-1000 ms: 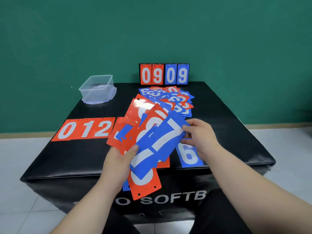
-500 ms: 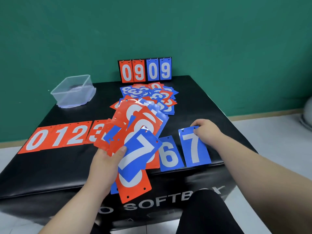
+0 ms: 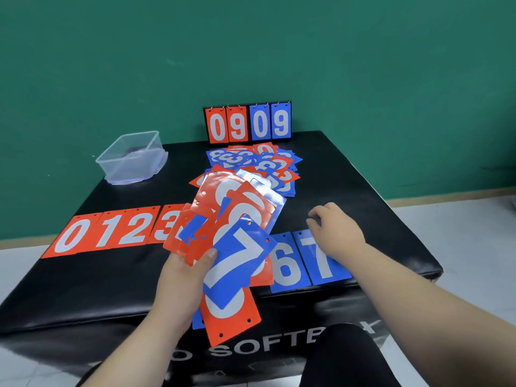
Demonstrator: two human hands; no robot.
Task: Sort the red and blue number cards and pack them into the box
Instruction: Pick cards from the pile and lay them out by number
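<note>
One black surface (image 3: pixel 83 289); mixed card fan (image 3: pixel 240 208), gripped by left hand (image 3: pixel 178 280), front centre; red row 0–3 (image 3: pixel 111 231) front left; loose pile (image 3: pixel 268 163) rear centre; clear box (image 3: pixel 125 169) rear left; blue 6 and 7 (image 3: pixel 304 263) front right, right hand (image 3: pixel 337 233) relaxed, empty, over the 7.

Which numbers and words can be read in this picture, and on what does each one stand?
"0 9 0 9": scoreboard at the back.
"0 1 2 3": red cards in a row, the 3 half covered.
"6", "7": two blue cards lying flat.
"7": top card of the stack in the left hand.
"3", several times: loose pile; its other digits overlap, unreadable.
"O SOFT": front of the black table, rest hidden.
</note>
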